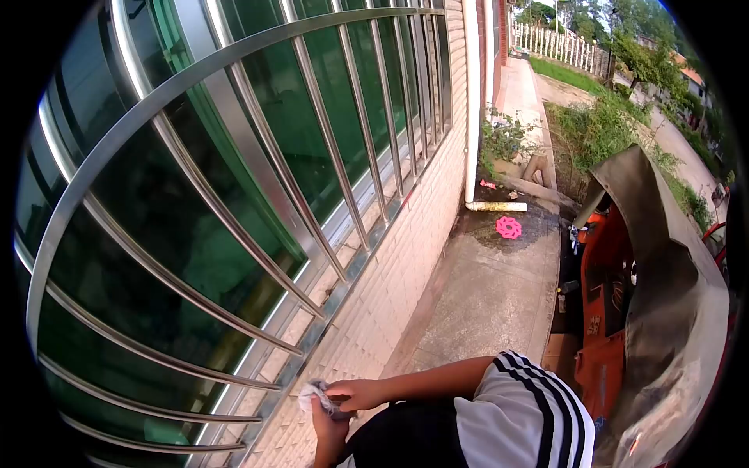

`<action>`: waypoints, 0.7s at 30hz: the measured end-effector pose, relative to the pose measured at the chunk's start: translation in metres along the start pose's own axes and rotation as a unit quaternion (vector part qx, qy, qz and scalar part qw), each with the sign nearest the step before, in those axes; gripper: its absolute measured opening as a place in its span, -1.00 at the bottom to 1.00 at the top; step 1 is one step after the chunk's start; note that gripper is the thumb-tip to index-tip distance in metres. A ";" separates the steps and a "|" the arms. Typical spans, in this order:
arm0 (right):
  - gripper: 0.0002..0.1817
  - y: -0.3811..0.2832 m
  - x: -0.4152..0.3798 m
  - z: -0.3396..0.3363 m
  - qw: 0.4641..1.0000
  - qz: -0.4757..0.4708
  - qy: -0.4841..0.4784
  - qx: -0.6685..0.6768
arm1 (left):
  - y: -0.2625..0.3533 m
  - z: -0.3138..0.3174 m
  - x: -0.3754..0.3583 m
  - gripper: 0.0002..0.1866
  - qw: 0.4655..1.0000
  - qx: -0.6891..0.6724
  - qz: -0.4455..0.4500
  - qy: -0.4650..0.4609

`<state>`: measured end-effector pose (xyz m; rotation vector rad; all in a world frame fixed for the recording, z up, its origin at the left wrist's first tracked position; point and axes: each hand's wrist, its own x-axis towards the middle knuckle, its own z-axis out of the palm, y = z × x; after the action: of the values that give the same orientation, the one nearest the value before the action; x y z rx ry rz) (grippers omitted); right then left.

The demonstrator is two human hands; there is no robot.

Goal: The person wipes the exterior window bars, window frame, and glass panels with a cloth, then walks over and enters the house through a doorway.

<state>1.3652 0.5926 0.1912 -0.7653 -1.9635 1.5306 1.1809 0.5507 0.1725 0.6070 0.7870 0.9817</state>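
A crumpled whitish cloth (310,399) is bunched between my two hands, close to the tiled wall below the window. My left hand (327,421) grips it from below with the thumb up. Over the cloth's right side, my right hand (359,394) closes with bent fingers. Just beyond the cloth runs the lower rail (337,303) of a curved metal window grille (269,129). Behind the bars are green-tinted window panes (269,86). Part of the cloth is hidden by my fingers.
A white drainpipe (497,207) bends out over a wet patch on the concrete path (491,300). Near it lies a pink flower-shaped object (509,228). At right stands a red vehicle (605,335) under a grey cover (667,312). Plants (597,125) grow farther along.
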 end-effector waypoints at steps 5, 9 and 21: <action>-0.61 0.065 -0.061 -0.040 0.965 0.085 0.214 -0.128 | -0.045 0.017 0.021 -0.54 0.983 -0.140 -0.046 0.107; -0.58 0.129 -0.133 -0.103 0.907 0.312 0.258 -0.117 | -0.055 0.021 0.008 -0.56 0.960 -0.119 -0.040 0.250; -0.54 -0.245 -0.301 -0.353 0.658 -0.156 0.538 -0.503 | -0.108 -0.004 -0.007 -0.58 0.907 -0.054 -0.055 0.414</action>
<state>1.7980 0.5675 0.4870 -1.2307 -1.5990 -0.4507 1.2279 0.4978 0.0906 0.0121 1.4857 1.1745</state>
